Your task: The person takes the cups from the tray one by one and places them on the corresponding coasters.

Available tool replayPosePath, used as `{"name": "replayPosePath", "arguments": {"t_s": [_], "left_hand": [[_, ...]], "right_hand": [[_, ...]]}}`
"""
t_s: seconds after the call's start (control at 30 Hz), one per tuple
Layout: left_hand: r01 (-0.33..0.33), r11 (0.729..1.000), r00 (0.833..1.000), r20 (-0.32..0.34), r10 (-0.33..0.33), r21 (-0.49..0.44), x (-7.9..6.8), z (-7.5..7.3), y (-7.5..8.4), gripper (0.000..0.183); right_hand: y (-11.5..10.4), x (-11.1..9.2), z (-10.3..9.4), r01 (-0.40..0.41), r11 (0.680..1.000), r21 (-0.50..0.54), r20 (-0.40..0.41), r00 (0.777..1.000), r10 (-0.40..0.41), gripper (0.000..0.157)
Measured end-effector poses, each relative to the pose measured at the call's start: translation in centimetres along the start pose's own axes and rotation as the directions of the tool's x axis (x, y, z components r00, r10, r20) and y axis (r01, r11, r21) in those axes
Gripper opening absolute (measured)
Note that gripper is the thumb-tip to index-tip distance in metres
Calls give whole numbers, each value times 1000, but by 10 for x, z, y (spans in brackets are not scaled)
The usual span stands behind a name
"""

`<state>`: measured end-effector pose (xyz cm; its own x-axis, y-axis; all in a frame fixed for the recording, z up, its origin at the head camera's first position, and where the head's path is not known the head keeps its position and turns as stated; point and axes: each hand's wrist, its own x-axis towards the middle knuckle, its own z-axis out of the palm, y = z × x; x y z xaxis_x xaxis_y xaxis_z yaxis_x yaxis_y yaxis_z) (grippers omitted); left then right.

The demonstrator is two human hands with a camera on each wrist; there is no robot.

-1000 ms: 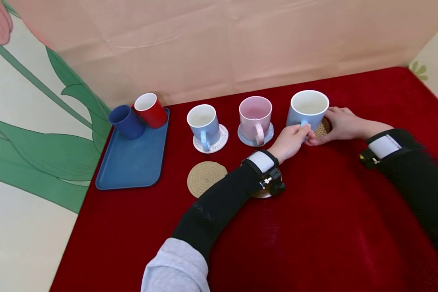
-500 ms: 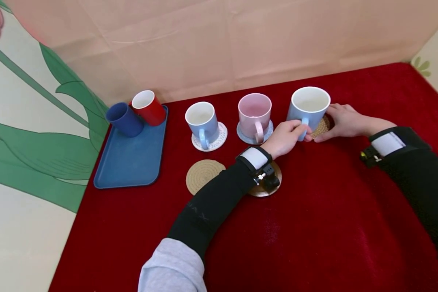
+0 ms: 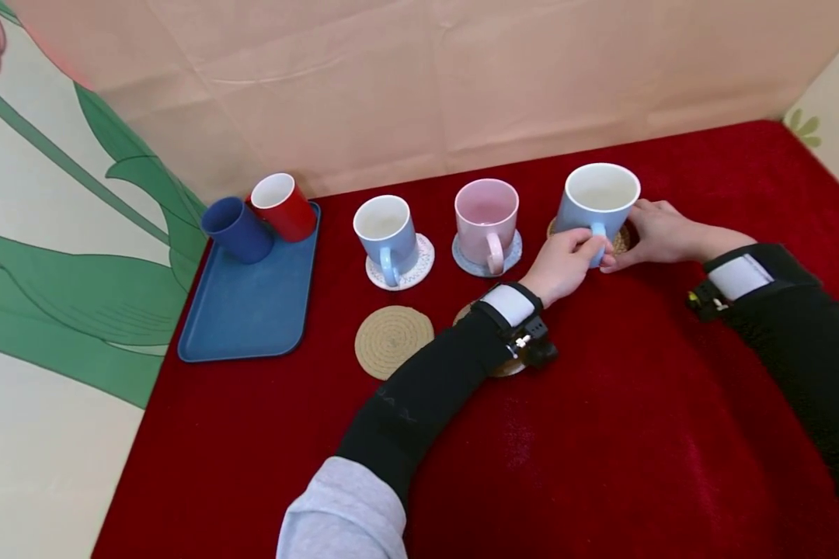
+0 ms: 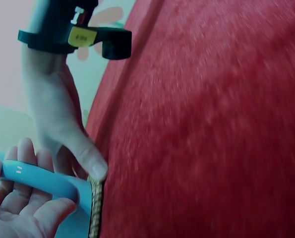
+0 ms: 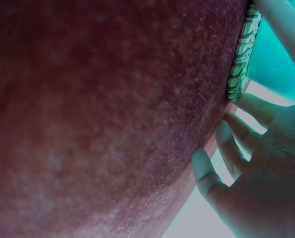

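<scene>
In the head view my left hand (image 3: pixel 562 264) grips the handle of a light blue mug (image 3: pixel 583 210) with a white inside. The handle (image 4: pixel 40 178) crosses the curled fingers in the left wrist view. Under the mug lies a round woven coaster (image 3: pixel 621 239), mostly hidden by it. My right hand (image 3: pixel 664 233) holds this coaster at its right side. Its thumb is on the near edge and the index finger touches the rim farther back. The other fingers (image 5: pixel 228 144) spread apart beside the coaster's rim (image 5: pixel 244 54) in the right wrist view.
To the left, a pink mug (image 3: pixel 482 217) and another light blue mug (image 3: pixel 384 233) stand on coasters. A tan coaster (image 3: pixel 394 341) lies in front; another is partly under the left forearm. A blue tray (image 3: pixel 252 310) bears a red mug (image 3: pixel 290 211) and a dark blue cup (image 3: pixel 241 233).
The left hand has shifted the light blue mug a little to the right, further over the woven coaster. The coaster's left edge now shows beyond the mug. My right hand stays nearly in place.
</scene>
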<state>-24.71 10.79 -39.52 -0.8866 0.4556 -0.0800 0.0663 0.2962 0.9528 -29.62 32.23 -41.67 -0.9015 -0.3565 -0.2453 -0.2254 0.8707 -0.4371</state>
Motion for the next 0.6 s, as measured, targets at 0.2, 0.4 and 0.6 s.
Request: {"name": "replayPosePath", "arguments": {"t_s": [0.2,0.4,0.6], "left_hand": [[12,1000,998,-62,-11,22,2,13,1,24],[29,999,995,-89,-32,-29,3,21,3,22],[40,998,996,-83,-44,-56,5,23,3,23]], "right_hand": [[1,-1,1,13,1000,11,-24,1000,-13,97],[2,-1,1,54,999,-10,-65,996,-54,88],[4,1,0,59,998,-33,-57,997,-60,89]]}}
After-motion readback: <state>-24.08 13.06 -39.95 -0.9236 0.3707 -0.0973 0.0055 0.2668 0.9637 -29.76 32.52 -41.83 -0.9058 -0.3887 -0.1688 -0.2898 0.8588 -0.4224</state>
